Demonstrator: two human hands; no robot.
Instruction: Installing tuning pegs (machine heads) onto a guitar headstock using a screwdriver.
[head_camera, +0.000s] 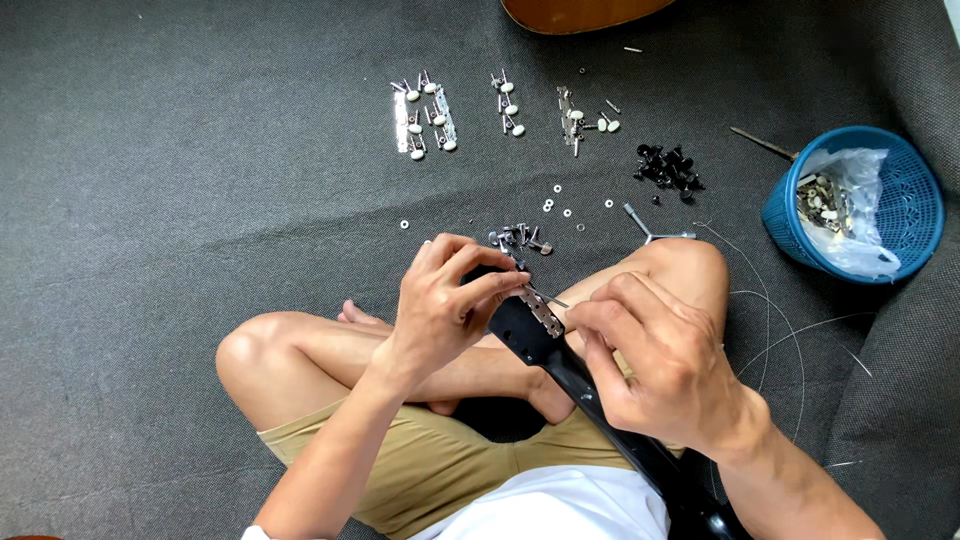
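**Here, my hands on a guitar headstock, seated on the floor**

Here I sit cross-legged on dark grey carpet. My left hand (440, 305) curls closed around the tip of a black headstock (527, 335); its long axis runs from there down-right across my lap. My right hand (665, 365), fingers pinched shut, holds a thin metal tool (548, 298) against the headstock's silvery tuner plate (541, 311). Beyond my knees lie small shiny screws (520, 238), white-knobbed tuners (425, 115) and a blue plastic basket (880, 205).

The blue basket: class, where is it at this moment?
In the head view, the blue basket sits on the dark carpet at far right, beyond the right hand.
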